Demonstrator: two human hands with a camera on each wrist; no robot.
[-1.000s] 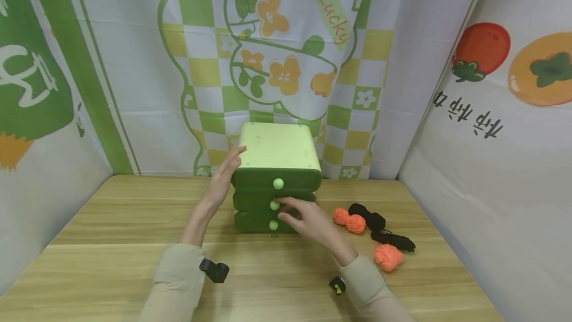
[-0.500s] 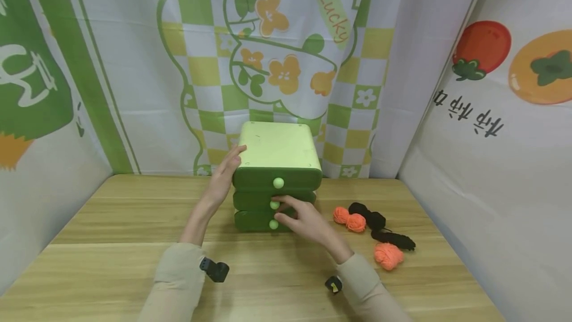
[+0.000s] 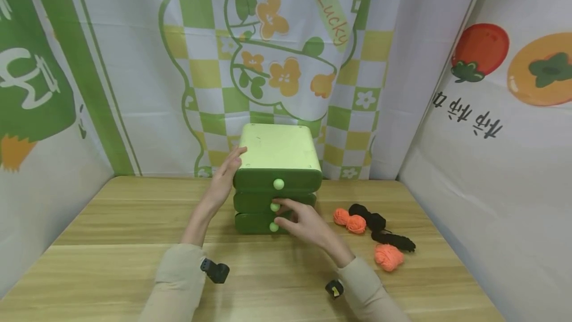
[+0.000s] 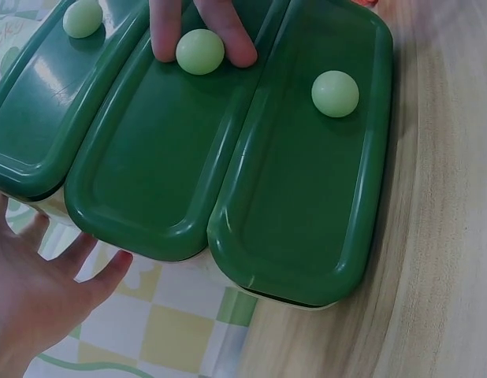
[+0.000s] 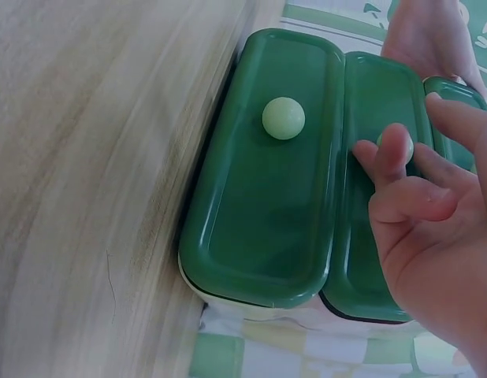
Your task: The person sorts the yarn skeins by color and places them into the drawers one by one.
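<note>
A small chest with a pale green top [image 3: 277,145] and three dark green drawers stands on the table, all drawers closed. My left hand [image 3: 220,183] lies with extended fingers against its left side; in the left wrist view the left hand [image 4: 39,291] touches the edge of the casing. My right hand [image 3: 308,220] is at the middle drawer [image 3: 250,202], two fingertips on either side of its round knob [image 4: 199,52]. In the right wrist view the right hand [image 5: 440,228] partly hides that knob. The top knob [image 3: 279,184] and bottom knob [image 3: 274,226] are untouched.
Right of the chest on the wooden table [image 3: 134,217] lie orange yarn [image 3: 356,224], black yarn [image 3: 375,221], a dark yarn bundle [image 3: 395,241] and another orange ball [image 3: 389,257]. A patterned curtain [image 3: 205,71] hangs close behind the chest.
My right hand has shifted slightly at the middle knob, its forearm a little further left than a second ago. The left hand and the drawers have not visibly moved.
</note>
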